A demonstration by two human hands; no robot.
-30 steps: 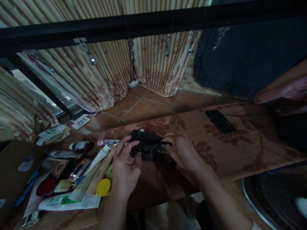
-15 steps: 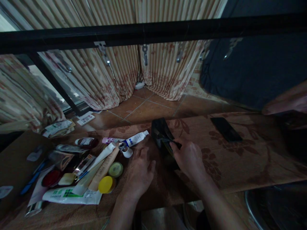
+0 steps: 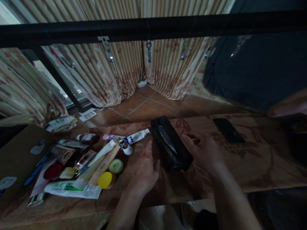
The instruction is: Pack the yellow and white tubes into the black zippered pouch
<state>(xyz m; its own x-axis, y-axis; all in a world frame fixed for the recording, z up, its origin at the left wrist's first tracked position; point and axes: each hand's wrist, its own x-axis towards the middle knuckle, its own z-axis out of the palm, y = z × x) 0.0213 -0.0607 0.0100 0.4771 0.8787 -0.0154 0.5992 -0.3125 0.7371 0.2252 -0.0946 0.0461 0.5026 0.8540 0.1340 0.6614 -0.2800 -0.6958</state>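
Note:
A black pouch (image 3: 171, 147) lies on the floral-patterned surface (image 3: 240, 159), its mouth gaping toward me. My left hand (image 3: 145, 171) rests flat on the cloth at the pouch's left side, fingers stretched out and touching its edge. My right hand (image 3: 203, 150) sits just right of the pouch, fingers loosely curled with nothing visible in them. A white tube with blue print (image 3: 135, 137) and a small white bottle (image 3: 126, 147) lie just left of the pouch.
Several tubes, jars and packets are piled at the left, including a yellow lid (image 3: 105, 179) and a white-green sachet (image 3: 72, 189). A dark phone (image 3: 228, 130) lies at the right. A black rail (image 3: 153, 27) crosses overhead; striped curtains (image 3: 115, 73) hang behind.
Both hands have let go of the pouch. It now lies open on the surface, the left hand has dropped flat beside it, and the right hand has drawn off to its right.

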